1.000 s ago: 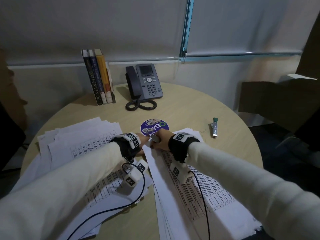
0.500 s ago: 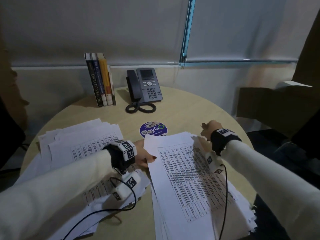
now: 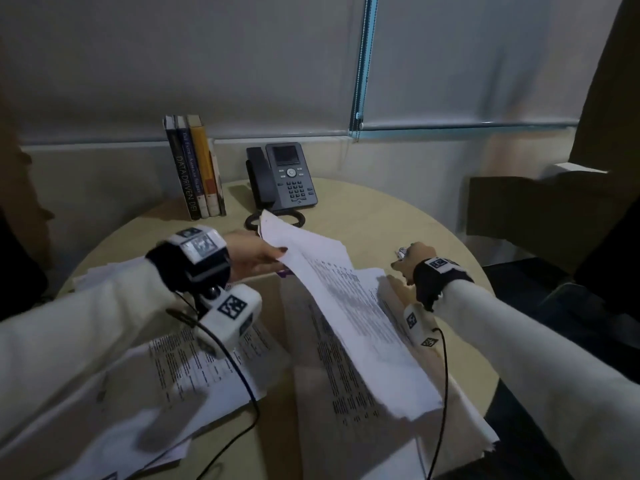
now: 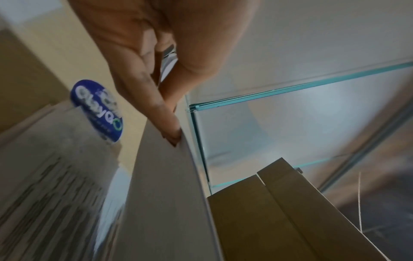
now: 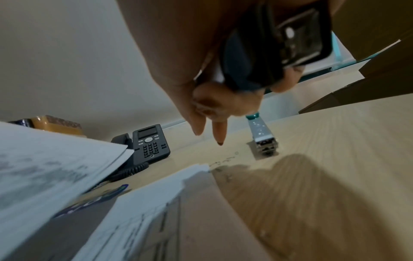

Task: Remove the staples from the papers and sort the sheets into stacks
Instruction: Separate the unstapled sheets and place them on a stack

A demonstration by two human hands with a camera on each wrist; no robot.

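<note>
My left hand (image 3: 256, 258) pinches the far corner of a set of printed sheets (image 3: 346, 306) and holds it tilted above the right paper stack (image 3: 349, 431). In the left wrist view its fingertips (image 4: 173, 136) clamp the sheets' edge (image 4: 170, 185). My right hand (image 3: 414, 258) hovers over the table's right side, fingers curled round a dark staple remover (image 5: 268, 53), two fingers pointing down. A second spread of sheets (image 3: 180, 375) lies under my left forearm.
A silver tool with a teal end (image 5: 262, 139) lies just beyond my right hand, with small loose staples (image 5: 225, 159) near the stack's corner. A desk phone (image 3: 287, 178) and books (image 3: 195, 168) stand at the back. A round blue sticker (image 4: 96, 109) sits mid-table.
My left hand has lifted the top sheets off the right stack, up and leftward. My right hand moved from the stack's near corner to the right side of the table.
</note>
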